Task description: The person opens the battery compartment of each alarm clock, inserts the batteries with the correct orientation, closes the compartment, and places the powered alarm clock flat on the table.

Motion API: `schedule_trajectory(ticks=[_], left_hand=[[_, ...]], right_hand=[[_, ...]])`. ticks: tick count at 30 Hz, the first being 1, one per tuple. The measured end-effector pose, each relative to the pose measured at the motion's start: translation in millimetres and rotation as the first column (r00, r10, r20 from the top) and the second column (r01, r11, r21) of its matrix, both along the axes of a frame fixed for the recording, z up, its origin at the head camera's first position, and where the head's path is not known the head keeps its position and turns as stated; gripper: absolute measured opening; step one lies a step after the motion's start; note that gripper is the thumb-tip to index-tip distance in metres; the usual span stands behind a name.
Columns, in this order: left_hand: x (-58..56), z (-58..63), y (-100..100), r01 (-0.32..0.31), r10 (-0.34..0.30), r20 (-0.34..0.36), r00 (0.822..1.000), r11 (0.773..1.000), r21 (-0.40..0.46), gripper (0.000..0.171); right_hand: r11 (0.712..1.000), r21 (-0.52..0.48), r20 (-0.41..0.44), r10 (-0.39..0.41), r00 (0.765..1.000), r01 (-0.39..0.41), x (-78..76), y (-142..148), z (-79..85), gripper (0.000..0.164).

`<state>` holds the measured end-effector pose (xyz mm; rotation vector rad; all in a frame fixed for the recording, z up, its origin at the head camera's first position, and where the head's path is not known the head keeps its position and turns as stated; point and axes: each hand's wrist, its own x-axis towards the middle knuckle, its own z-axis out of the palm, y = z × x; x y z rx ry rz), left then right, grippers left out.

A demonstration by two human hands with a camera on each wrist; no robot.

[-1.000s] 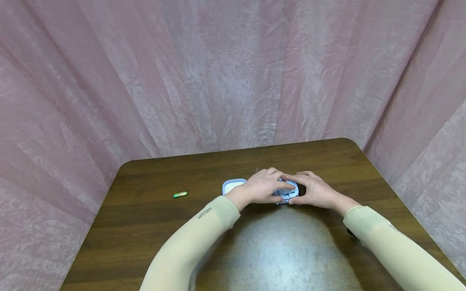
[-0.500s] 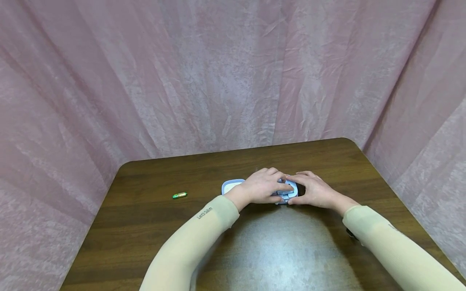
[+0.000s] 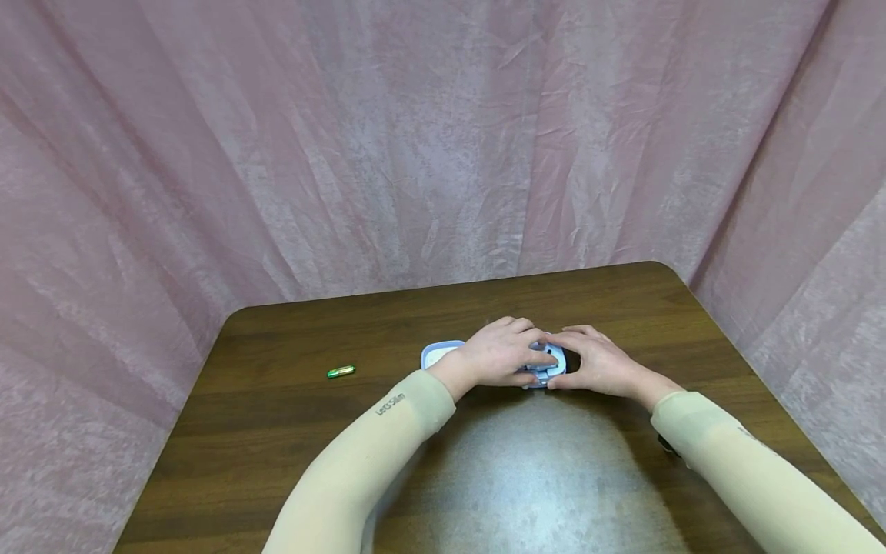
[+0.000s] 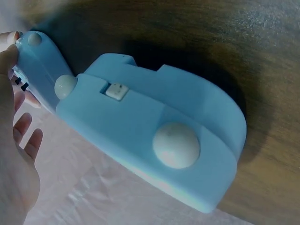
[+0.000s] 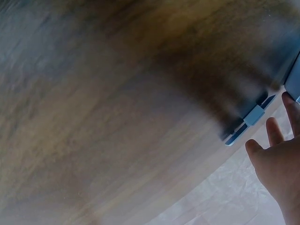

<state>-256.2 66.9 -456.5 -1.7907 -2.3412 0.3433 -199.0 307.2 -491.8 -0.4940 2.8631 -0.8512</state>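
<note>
We are seeing a dark wood-grain table (image 3: 291, 431) with pink crinkled curtains (image 3: 346, 154) hanging around it on three sides. A small green battery (image 3: 342, 372) is lying alone toward the table's left side, well apart from the hands. Both forearms are wearing beige sleeves; the left sleeve (image 3: 374, 454) is showing small writing near the cuff, which we are reading as "Let's Slim" (small print, so not certain).

Near the table's middle a light blue plastic device (image 3: 543, 371) is sitting on the wood, and both hands are covering most of it in the head view, so its shape is coming mainly from the left wrist view. There the light blue plastic device (image 4: 154, 140) is showing a rounded body, a big white round button (image 4: 176, 145), a smaller white knob (image 4: 64, 86) and a little white square latch (image 4: 116, 90). No writing is readable on it.

The left hand (image 3: 500, 355) is lying over the device's top with fingers bent down onto it, gripping it. The right hand (image 3: 597, 362) is pressing against the device's right end, fingers curved round that end. In the right wrist view the right hand (image 5: 281, 164) is sitting at the frame edge beside a blue corner with a clip; the rest there is blurred wood.
</note>
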Motion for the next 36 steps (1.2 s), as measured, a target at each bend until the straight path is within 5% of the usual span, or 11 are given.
schedule_trajectory(ticks=[8, 14, 19, 28, 36], left_hand=[[2.4, -0.2, -3, 0.022, -0.022, -0.003, 1.0, 1.0, -0.008, 0.049], [5.3, 0.9, -5, -0.05, 0.049, 0.114, 0.992, 0.999, 0.005, 0.049], [5.9, 1.3, -10, -0.158, 0.146, 0.266, 0.953, 0.987, 0.026, 0.055], [-0.8, 7.3, -19, -0.326, 0.269, 0.397, 0.877, 0.942, 0.083, 0.089], [0.0, 9.3, -26, -0.435, 0.387, 0.423, 0.819, 0.9, 0.02, 0.107]], right_hand=[[1.0, 0.003, 0.006, -0.005, 1.0, 0.005, 1.1, 0, 0.5, 0.089], [1.0, 0.0, 0.017, -0.002, 1.0, 0.002, 1.7, 1, 0.4, 0.09], [1.0, -0.007, 0.006, 0.006, 1.0, -0.006, 1.2, 1, 0.8, 0.089], [1.0, 0.02, -0.006, 0.0, 1.0, 0.0, 1.0, 0, 0.0, 0.09], [1.0, 0.01, -0.026, 0.007, 1.0, -0.006, 2.0, -1, 0.3, 0.091]])
